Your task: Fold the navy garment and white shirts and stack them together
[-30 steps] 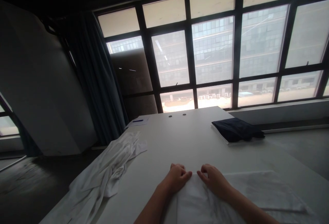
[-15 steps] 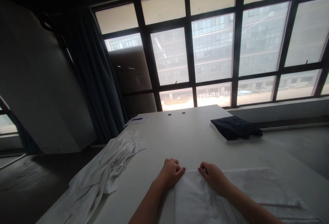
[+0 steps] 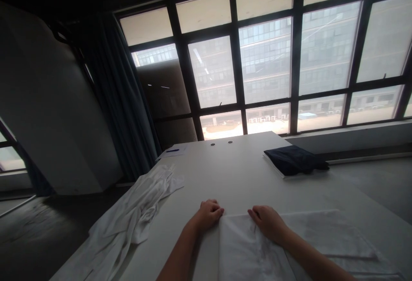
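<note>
A white garment (image 3: 244, 251) lies folded flat at the near side of the table, its far edge running between my two hands. My left hand (image 3: 208, 215) is at the far left corner of this layer, fingers curled in and the thumb tip at the corner. On the same far edge, farther right, my right hand (image 3: 267, 221) pinches the fabric between thumb and bent fingers. More white fabric (image 3: 325, 229) of the same kind spreads flat to the right, beyond and under my right forearm.
The white table (image 3: 225, 178) stretches toward the windows. A crumpled pile of white clothing (image 3: 138, 212) hangs along its left edge. Folded dark cloth (image 3: 292, 159) rests on something white at the right. Paper with a blue pen (image 3: 173, 150) lies at the far left corner.
My left hand has shifted a little to the left, out to the garment's corner. My right hand has stayed nearly in place on the far edge.
</note>
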Available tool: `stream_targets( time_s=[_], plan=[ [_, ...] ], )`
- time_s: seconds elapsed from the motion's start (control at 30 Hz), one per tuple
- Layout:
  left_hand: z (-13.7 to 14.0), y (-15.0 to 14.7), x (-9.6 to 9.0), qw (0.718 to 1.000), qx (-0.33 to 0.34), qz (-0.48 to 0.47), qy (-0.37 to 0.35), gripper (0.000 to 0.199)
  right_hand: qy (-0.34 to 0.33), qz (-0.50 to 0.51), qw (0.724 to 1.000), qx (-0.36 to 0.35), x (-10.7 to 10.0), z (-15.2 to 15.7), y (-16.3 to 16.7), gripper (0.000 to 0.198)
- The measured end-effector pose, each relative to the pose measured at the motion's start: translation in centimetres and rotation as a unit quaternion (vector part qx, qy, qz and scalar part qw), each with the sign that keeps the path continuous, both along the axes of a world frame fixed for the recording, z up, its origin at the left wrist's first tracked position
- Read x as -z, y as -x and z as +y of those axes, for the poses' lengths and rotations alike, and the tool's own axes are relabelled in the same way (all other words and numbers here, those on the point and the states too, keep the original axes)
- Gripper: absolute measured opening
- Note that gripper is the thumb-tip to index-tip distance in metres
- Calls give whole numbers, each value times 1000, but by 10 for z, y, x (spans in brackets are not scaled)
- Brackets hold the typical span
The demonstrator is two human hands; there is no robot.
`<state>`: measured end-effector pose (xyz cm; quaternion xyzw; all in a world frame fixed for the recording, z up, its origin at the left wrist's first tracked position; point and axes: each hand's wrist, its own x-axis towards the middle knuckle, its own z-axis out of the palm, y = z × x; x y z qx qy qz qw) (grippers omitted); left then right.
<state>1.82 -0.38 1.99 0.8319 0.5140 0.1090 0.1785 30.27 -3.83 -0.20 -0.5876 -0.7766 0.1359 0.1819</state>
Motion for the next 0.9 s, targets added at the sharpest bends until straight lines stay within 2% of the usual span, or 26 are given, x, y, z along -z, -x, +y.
stream_targets(
  time_s=[0.2, 0.73, 0.9],
  plan=[
    [4, 8, 0, 999, 19, 14, 27, 40, -17, -24, 1000, -2, 2, 0, 2, 49],
    [-5, -13, 11, 998, 5, 56, -29, 51, -47, -87, 995, -27, -1, -2, 0, 44],
    [-11, -14, 8, 998, 14, 47, -33, 42, -45, -73, 996, -14, 1, -3, -1, 38]
  ],
)
